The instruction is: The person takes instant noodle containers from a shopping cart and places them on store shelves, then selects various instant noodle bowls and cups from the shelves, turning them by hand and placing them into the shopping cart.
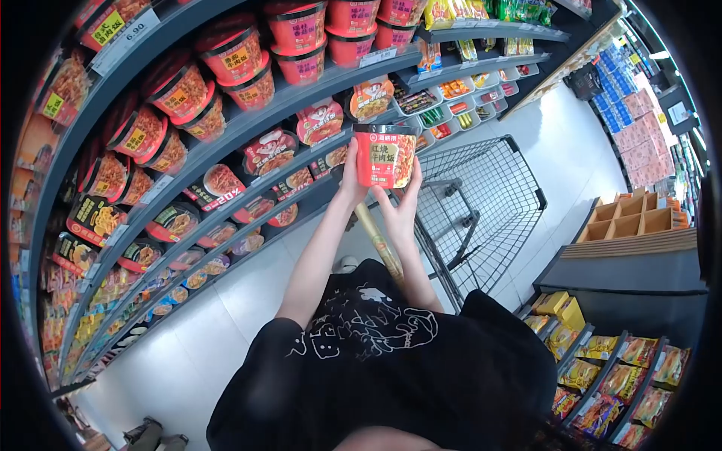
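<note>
A red instant rice tub [385, 158] with a black lid and a picture of beef is held up in front of me. My left hand [350, 179] is closed around its left side. My right hand [399, 210] grips the lower right side, with the thumb near the bottom edge. The tub is roughly upright, its printed front facing me. Beneath my forearms runs a yellowish bar [378, 239], beside the wire shopping cart [489, 218]; I cannot tell whether the two are joined.
Curved shelves [248, 113] on the left hold stacked red tubs [237, 56] and boxed meals [271, 150]. Small bins [455, 109] of snacks stand beyond. At lower right is a rack of packaged snacks [598, 349]; above it sits a wooden divided tray [628, 216]. Another person's legs [154, 436] show at lower left.
</note>
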The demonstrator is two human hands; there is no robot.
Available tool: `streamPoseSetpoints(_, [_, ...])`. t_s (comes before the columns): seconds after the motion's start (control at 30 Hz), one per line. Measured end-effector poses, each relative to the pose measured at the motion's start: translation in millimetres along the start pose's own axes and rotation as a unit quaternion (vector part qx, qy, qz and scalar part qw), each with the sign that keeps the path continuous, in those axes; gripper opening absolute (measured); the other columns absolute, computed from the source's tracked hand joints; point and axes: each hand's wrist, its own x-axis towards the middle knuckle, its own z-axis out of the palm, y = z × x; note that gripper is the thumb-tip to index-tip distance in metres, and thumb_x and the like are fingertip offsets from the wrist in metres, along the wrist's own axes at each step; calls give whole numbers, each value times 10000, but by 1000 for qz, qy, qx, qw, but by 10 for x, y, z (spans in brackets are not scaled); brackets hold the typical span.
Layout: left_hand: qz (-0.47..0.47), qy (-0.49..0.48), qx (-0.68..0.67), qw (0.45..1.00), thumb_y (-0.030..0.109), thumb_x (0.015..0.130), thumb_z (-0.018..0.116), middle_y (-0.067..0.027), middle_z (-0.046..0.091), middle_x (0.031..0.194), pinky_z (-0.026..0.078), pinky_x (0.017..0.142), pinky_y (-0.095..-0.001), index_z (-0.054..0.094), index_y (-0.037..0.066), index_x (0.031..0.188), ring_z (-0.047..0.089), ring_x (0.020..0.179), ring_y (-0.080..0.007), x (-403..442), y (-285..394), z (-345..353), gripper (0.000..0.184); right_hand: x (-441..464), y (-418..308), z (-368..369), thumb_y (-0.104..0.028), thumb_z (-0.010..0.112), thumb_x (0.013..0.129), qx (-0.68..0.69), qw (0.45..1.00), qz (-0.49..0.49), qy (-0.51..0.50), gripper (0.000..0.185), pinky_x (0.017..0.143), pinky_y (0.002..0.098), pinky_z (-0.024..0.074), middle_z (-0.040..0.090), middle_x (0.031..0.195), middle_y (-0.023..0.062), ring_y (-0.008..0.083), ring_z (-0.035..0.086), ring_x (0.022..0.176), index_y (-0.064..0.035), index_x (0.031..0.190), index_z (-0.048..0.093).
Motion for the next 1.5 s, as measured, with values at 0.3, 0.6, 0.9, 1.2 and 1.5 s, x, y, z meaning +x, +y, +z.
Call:
streamPoseSetpoints(0.3, [-4, -27, -6, 1000, 533, 861, 312, -64, 504, 1145, 390, 883, -311, 413, 84, 1193, 492, 1040, -163, 14, -48, -68, 568, 11, 43, -58, -157, 660, 716, 7, 1000, -4, -19, 813, 922, 375, 372, 309, 1274, 153, 235, 382, 1153, -30, 1322, 133])
streamPoseSetpoints(0.6, [-4, -41, 38, 998, 527, 853, 351, -54, 478, 1176, 381, 891, -310, 388, 95, 1213, 475, 1057, -149, -62, -47, 16, 564, 29, 175, -253, -15, 638, 701, -13, 999, -14, -46, 773, 914, 334, 383, 361, 1246, 152, 217, 435, 1113, -21, 1306, 157])
streamPoseSetpoints(0.9, [-25, -85, 37, 995, 522, 863, 321, -82, 494, 1160, 410, 878, -325, 392, 80, 1209, 499, 1043, -175, -134, -45, 32, 566, 32, 179, -366, -26, 660, 662, -152, 986, -58, -38, 831, 972, 351, 327, 310, 1304, 160, 257, 372, 1180, -40, 1324, 158])
streamPoseSetpoints(1.2, [-117, 30, 58, 991, 458, 888, 325, -74, 465, 1200, 386, 918, -337, 346, 86, 1250, 466, 1091, -182, -122, -53, 82, 520, 61, 41, -380, 15, 656, 638, 97, 993, -26, -66, 941, 998, 340, 282, 247, 1359, 120, 216, 329, 1213, -81, 1362, 64])
streamPoseSetpoints(1.5, [-73, -28, -3, 997, 565, 859, 219, -118, 464, 1203, 422, 893, -365, 358, 51, 1239, 488, 1068, -229, -137, 23, 71, 654, 74, 2, -394, -64, 714, 547, -226, 947, -230, -5, 770, 971, 392, 302, 360, 1276, 151, 309, 358, 1174, -44, 1234, 368])
